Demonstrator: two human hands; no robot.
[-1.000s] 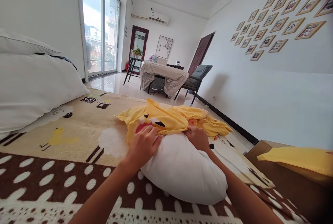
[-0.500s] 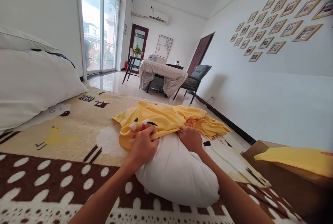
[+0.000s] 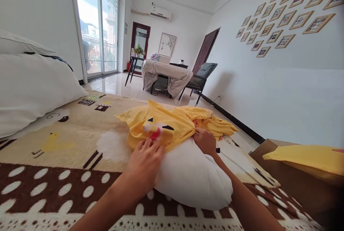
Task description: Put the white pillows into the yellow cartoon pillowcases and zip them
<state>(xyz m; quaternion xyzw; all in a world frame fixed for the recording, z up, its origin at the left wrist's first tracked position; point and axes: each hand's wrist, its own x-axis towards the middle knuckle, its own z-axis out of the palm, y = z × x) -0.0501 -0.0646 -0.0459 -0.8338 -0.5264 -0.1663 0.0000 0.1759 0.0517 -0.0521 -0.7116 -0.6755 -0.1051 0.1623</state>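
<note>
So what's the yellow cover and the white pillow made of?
The yellow cover looks like thin, matte woven or knit cloth, maybe cotton: it creases and bunches where both hands grip it. The white pillow looks like smooth, faintly shiny fabric over soft stuffing, since it bulges roundly. The exact fibre can't be told.

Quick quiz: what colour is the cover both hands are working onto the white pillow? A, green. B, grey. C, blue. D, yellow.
D: the cover bunched over the far end of the pillow is yellow, with the left hand and right hand at its edge.
</note>
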